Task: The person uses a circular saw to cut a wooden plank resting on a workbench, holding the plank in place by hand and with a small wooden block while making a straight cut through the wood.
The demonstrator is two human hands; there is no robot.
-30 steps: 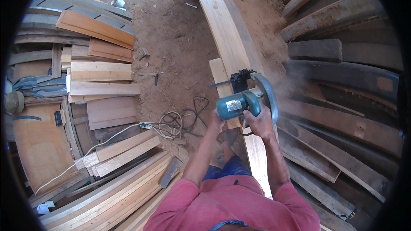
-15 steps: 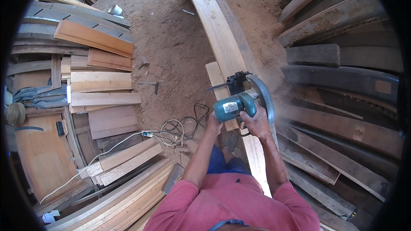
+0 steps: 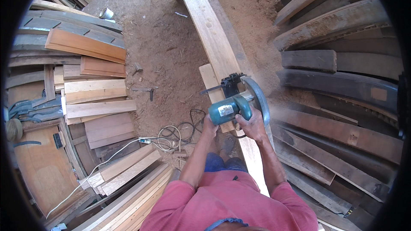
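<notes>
A green circular saw (image 3: 231,108) with a grey blade guard sits on a long pale board (image 3: 205,19). My right hand (image 3: 252,124) is wrapped round its rear handle. My left hand (image 3: 209,125) grips the near end of the motor housing, its fingers mostly hidden. A shorter pale board (image 3: 208,78) lies against the left side of the long one, under the saw's base and guide rod. The guard hides the blade, and a haze of dust hangs to its right.
Stacked planks (image 3: 96,109) line the left side, and dark heavy timbers (image 3: 342,124) fill the right. A white cord (image 3: 105,162) runs to coiled cables (image 3: 171,139) near my feet. A clamp-like metal tool (image 3: 150,93) and a white cup (image 3: 106,13) lie on the dusty ground.
The whole view has shifted slightly, with the surroundings now lower and further left. Both hands keep their hold on the saw, which seems slightly further forward along the board.
</notes>
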